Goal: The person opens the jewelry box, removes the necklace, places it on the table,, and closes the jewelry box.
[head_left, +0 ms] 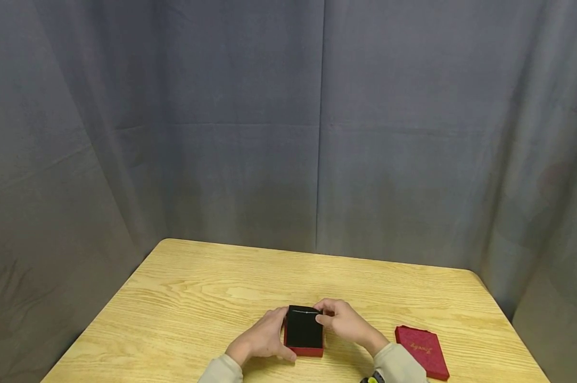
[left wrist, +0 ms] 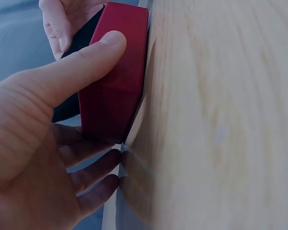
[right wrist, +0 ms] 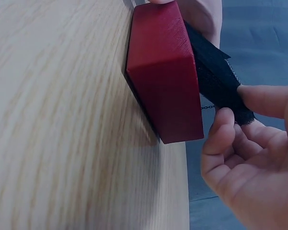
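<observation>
Work on the red box point(head_left: 309, 352) looks about midway to me: its lid point(head_left: 421, 351) is already off, lying well apart on the desk point(head_left: 197, 287) to the person's right, and the black insert point(head_left: 304, 331) is partly out. What remains, I judge, is either to bring that insert fully out or to seat it flat again; I cannot tell which.

The box rests on the desk before the person, between both hands. The left hand point(head_left: 265, 336) grips it, thumb pressed along the near red wall, other fingers about the left side. The right hand point(head_left: 344, 322) pinches a corner of the insert, thumb on top and fingers beneath.

As for looks, the box is square and low, with crisp edges and a faintly textured red covering. The insert is dark and soft-looking, slightly frayed at the edge, and tilted up above the rim. A silvery chain point(head_left: 305, 311) crosses its far part, and some dark links show below it, near the right fingers. The lid carries gold script.
</observation>
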Demonstrator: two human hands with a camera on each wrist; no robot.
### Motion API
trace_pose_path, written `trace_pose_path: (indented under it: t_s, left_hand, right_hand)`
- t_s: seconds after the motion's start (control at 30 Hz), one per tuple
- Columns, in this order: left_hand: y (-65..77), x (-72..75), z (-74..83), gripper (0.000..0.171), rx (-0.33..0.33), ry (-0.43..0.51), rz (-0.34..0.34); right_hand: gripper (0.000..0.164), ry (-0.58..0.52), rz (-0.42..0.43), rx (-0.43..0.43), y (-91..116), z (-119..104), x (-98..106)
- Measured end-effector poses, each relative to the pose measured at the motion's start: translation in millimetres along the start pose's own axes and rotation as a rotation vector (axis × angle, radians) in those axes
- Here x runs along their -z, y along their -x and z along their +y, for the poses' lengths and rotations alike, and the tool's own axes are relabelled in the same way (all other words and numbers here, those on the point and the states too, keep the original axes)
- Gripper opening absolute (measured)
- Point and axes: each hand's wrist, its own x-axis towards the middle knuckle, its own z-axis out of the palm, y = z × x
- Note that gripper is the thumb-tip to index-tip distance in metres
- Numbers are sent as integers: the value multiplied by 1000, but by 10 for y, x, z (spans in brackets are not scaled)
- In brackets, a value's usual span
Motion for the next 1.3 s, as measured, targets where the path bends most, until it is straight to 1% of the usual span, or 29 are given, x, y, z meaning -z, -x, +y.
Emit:
trace_pose_path:
  t_s: [0.13,0.23,0.33,0.43,0.53,0.6,0.7,0.77,0.9,1.0,1.13,1.3]
  left_hand:
    - [-11,-3,-18,100,-18,-23,7]
    - [-15,-1,-25,100,-36,-30,10]
    - [-20,5,-28,101,-42,-18,9]
    - [-20,14,-22,100,-35,2,3]
    - [-17,22,-14,91,-27,55,6]
    - [-11,31,-3,85,-16,89,21]
    - [-5,44,14,76,-7,130,61]
    - [-1,46,22,71,-6,129,93]
    - [-5,42,34,53,-17,98,151]
    - [-6,47,46,42,-25,79,178]
    - [0,59,66,32,-36,108,190]
    - [-4,57,77,25,-46,212,181]
  right_hand:
    - [21,3,23,1,4,-29,0]
    - [19,9,43,8,30,-124,7]
    - [18,13,58,15,57,-222,16]
    - [17,27,66,25,62,-238,18]
    - [16,33,67,23,34,-140,14]
    - [16,34,63,29,17,-79,16]
    - [18,29,57,39,2,-37,25]
    - [18,25,54,46,3,-43,30]
    - [15,1,48,38,85,-279,51]
    - [15,-13,46,32,143,-448,64]
    - [15,-16,48,35,148,-463,65]
    - [16,-14,49,38,145,-467,67]
